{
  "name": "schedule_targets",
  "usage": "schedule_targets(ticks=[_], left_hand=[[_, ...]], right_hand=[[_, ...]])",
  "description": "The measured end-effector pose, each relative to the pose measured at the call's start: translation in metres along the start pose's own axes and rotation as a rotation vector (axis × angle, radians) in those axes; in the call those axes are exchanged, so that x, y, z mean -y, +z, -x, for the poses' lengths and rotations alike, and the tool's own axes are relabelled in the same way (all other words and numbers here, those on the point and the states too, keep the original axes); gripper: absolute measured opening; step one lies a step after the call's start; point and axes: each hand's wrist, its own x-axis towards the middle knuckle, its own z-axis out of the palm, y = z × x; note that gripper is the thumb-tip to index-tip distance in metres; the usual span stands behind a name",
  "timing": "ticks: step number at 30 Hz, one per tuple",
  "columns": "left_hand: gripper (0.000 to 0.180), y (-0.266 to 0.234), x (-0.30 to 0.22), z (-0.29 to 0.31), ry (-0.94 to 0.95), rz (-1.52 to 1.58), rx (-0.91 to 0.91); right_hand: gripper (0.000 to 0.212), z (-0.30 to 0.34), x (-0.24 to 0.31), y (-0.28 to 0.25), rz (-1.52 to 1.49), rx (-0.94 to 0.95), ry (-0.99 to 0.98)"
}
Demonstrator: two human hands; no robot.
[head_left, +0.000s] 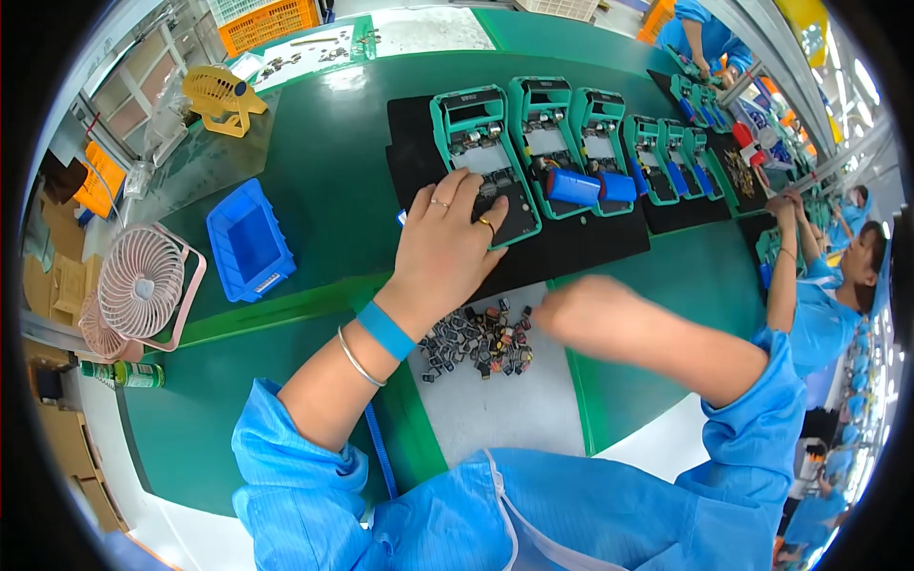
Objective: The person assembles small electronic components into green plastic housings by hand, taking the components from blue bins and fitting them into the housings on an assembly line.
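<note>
My left hand (443, 233) lies with fingers spread over the lower part of a green device housing (468, 114), whose inner circuitry shows above the fingertips. A small blue and white piece (402, 217) peeks out beside this hand; its kind is hidden. My right hand (592, 314) is smeared by motion beside a pile of small dark parts (476, 341) on a grey mat (505, 419); whether it holds anything cannot be made out. To the right of the first housing stand a second housing (546, 138) and a third (600, 143), each with a blue cylindrical battery pack (572, 187) at its lower end.
Black mats (581, 238) lie under the housings; several more housings (671, 157) continue rightward. A blue bin (249, 243), pink fan (143, 285) and yellow fan (221, 100) stand left. Co-workers (809, 295) sit along the right. A blue wrist cord (379, 447) hangs by my left arm.
</note>
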Motion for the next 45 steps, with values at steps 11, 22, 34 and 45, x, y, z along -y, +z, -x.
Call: schedule_targets(ticks=[11,22,34,45], left_hand=[[0.052,0.005,0.000,-0.001,-0.024,0.071,-0.037],[0.049,0.007,0.002,0.001,-0.036,0.105,-0.048],[0.050,0.007,0.003,0.001,-0.013,0.060,-0.044],[0.048,0.011,0.003,0.005,-0.037,0.053,-0.035]], right_hand=[[0.015,-0.096,-0.111,-0.010,0.321,-0.801,-0.047],[0.014,-0.104,-0.109,-0.013,0.521,-0.728,-0.080],[0.013,-0.109,-0.103,-0.027,0.519,-0.676,0.005],[0.016,-0.085,-0.065,-0.022,0.132,-0.842,0.072]])
